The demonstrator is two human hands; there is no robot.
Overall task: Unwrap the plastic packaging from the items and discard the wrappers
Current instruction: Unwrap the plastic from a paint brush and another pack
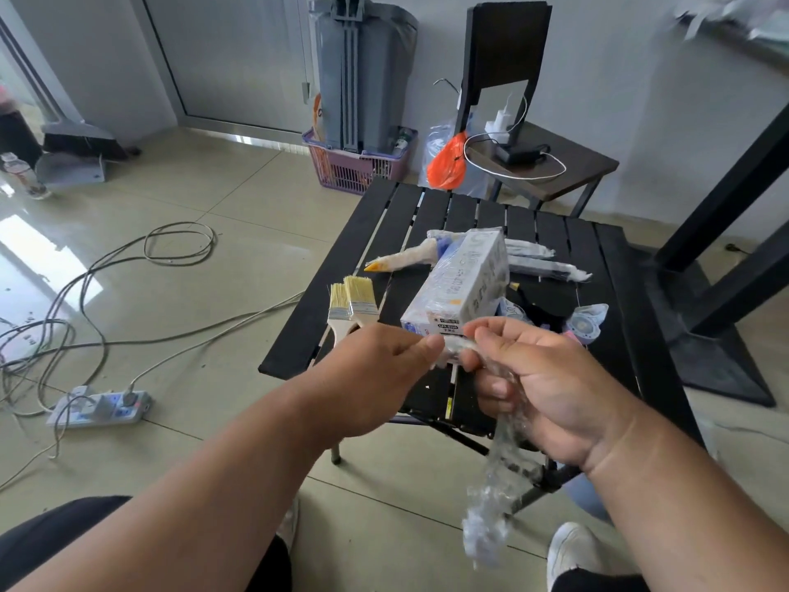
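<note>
1. A small black table (341, 267) made of slats stands on a shiny tile floor (239, 207). Grey cables (128, 267) loop across the floor to a power strip (100, 410).
2. Behind the table are a dark chair (550, 160), an orange bag (447, 162) and a purple basket (356, 164).
3. Two bare paint brushes (352, 303) lie side by side at the table's left edge.
4. One white box (463, 288) in clear wrap sits in the middle of the table. About three long wrapped things (405, 258) lie behind and beside it.
5. The left hand (371, 378) pinches one end of a clear plastic wrapper (495, 472) with thumb and finger.
6. The right hand (546, 390) has its fingers curled round the same wrapper, which hangs down below the hand, in front of the table.
</note>
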